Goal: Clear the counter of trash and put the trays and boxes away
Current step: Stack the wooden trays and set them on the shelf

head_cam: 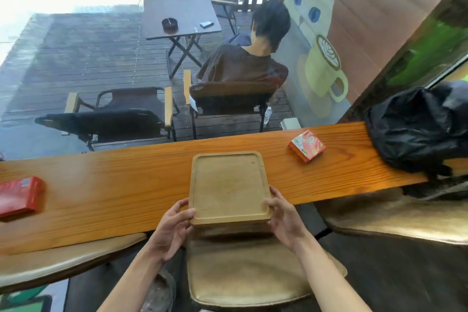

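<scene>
A light wooden tray (228, 185) with a raised rim lies on the long orange wooden counter (114, 190), its near end jutting past the counter's front edge. My left hand (172, 228) grips the tray's near left corner, thumb on the rim. My right hand (283, 215) grips the near right corner the same way. The tray holds nothing. A red box (19, 196) lies on the counter at far left. A smaller red patterned box (307, 145) lies on the counter to the right of the tray.
A black bag (417, 129) sits on the counter's right end. Tan padded stools (253, 271) stand below the front edge. Beyond the counter, a person sits in a folding chair (228, 99) on a deck with a small table (179, 16).
</scene>
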